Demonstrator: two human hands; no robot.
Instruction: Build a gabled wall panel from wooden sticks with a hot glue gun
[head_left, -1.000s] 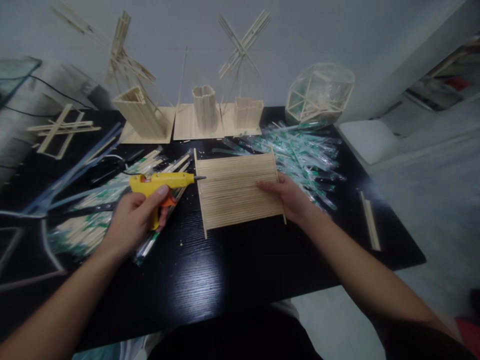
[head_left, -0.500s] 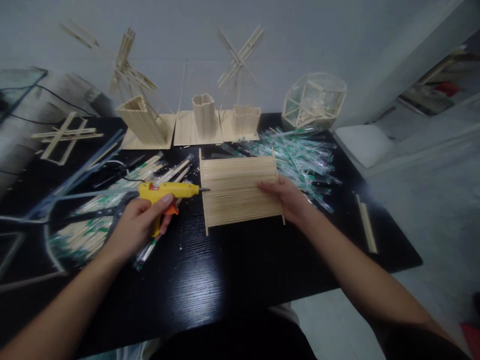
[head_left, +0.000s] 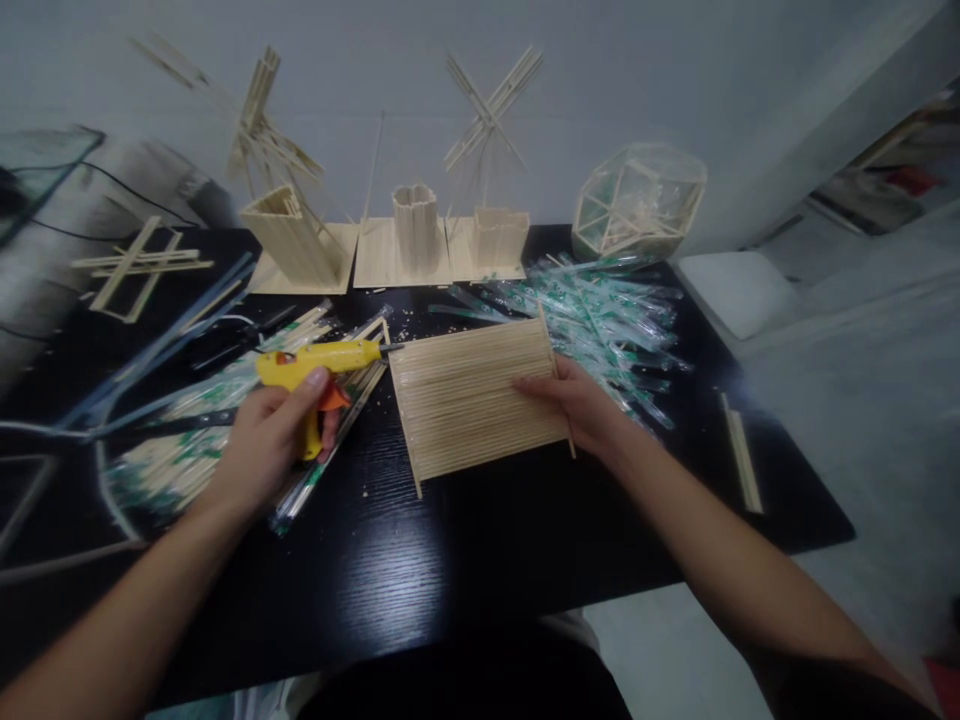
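A flat panel of wooden sticks laid side by side (head_left: 469,395) lies on the black table (head_left: 420,560), slightly turned. My right hand (head_left: 574,400) grips its right edge, thumb on top. My left hand (head_left: 266,445) is closed round the handle of a yellow glue gun (head_left: 319,362) with an orange trigger. The gun's nozzle touches the panel's upper left corner.
Wrapped sticks in clear green-printed sleeves (head_left: 600,310) are piled behind the panel and at the left (head_left: 172,455). Stick-built windmills and boxes (head_left: 420,235) stand at the back on wooden bases. A wooden polyhedron frame (head_left: 637,200) sits at the back right. Two loose sticks (head_left: 741,455) lie near the right edge.
The panel has turned a little, its left end swinging toward me. The glue gun's tip has moved from the panel's left edge up to its upper left corner.
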